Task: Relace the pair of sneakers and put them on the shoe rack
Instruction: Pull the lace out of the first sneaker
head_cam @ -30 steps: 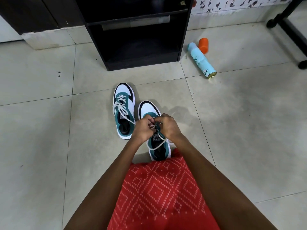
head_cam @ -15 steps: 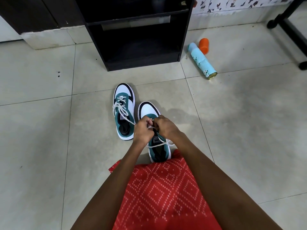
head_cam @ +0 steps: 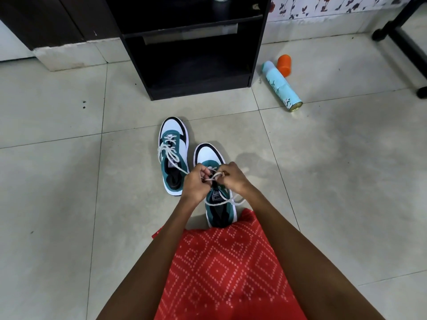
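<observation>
Two teal, white and black sneakers stand side by side on the tiled floor. The left sneaker (head_cam: 173, 155) has its white lace tied loosely, with loops trailing. Over the right sneaker (head_cam: 216, 197) my left hand (head_cam: 196, 184) and my right hand (head_cam: 232, 180) meet, each pinching part of its white lace (head_cam: 213, 176) above the tongue. A slack loop of that lace hangs across the shoe's opening. The black shoe rack (head_cam: 191, 42) stands just beyond the sneakers, its lower shelf bare.
A light blue spray can (head_cam: 280, 85) lies on the floor right of the rack, with an orange cap (head_cam: 284, 65) beside it. A black stand's legs (head_cam: 402, 40) cross the far right. My red patterned garment (head_cam: 221, 269) covers the near floor.
My hands have shifted slightly forward toward the toe of the right sneaker and drawn the lace tighter between them. The left sneaker has not moved.
</observation>
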